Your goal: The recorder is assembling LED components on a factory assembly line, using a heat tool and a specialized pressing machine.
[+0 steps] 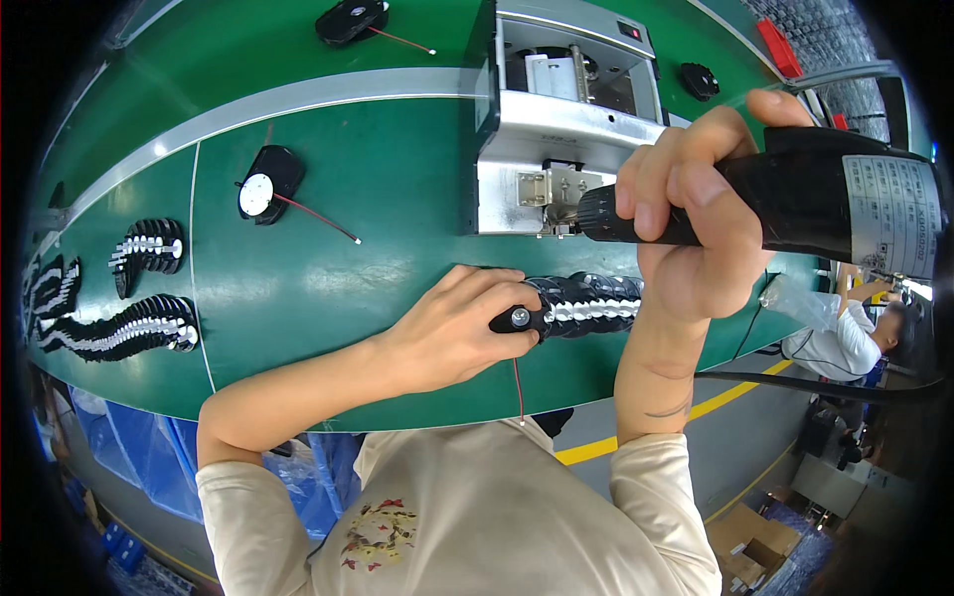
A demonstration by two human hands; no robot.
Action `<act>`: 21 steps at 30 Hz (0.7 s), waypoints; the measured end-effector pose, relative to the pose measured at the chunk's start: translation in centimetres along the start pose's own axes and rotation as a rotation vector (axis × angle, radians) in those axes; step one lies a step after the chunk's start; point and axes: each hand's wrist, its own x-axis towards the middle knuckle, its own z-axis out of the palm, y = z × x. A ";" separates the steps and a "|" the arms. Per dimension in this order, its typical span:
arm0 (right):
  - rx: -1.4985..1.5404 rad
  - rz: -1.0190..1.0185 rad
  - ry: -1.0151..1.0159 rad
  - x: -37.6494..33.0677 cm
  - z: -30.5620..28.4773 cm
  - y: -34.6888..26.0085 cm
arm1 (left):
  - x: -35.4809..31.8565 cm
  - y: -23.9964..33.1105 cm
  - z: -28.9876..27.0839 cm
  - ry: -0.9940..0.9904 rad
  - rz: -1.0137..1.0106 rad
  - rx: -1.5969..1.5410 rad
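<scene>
Head view: a green bench (328, 318) with a grey strip (298, 111) along its back and a thin white line across its left part. Beyond its near edge, a grey floor (740, 432) with yellow stripes; blue plastic (139, 452) at lower left, a cardboard box (760, 541) at lower right. At far right, another person (845, 343) in a white top; just beside, a clear bag (803, 303).

A metal machine (566, 124) stands at the back of the bench, right of centre. To its left lies a wired part (288, 171), black with a white disc and a red lead; a second part (348, 22) lies farther back, and a small black part (700, 81) right of the machine. Two curved rows (129, 328) (149, 248) of black-and-white parts lie at left. The raised right arm hides the right end of a straight row (591, 303) at the front, below the machine.

Left hand (462, 318): fingers curled round a black end part (507, 320) at that row's left end, its red lead hanging toward the near edge. Right hand (701, 214): closed around a black power driver (795, 189), nose pointing left before the machine's front; contact there cannot be told.
</scene>
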 end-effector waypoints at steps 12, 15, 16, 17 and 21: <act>0.056 0.018 -0.151 -2.1 -0.3 -0.6 | -0.7 -0.6 0.8 0.064 -0.017 -0.061; 0.116 0.039 -0.064 -4.9 0.3 -1.2 | -0.9 -0.8 1.1 0.087 -0.017 -0.060; 0.114 0.052 -0.053 -5.5 0.4 -1.3 | -1.0 -0.7 1.0 0.088 -0.020 -0.061; 0.113 0.065 -0.044 -6.0 0.5 -1.4 | -1.0 -0.7 1.0 0.089 -0.022 -0.061; 0.080 0.121 0.020 -6.8 1.0 -1.3 | -0.9 -0.6 0.9 0.082 -0.019 -0.063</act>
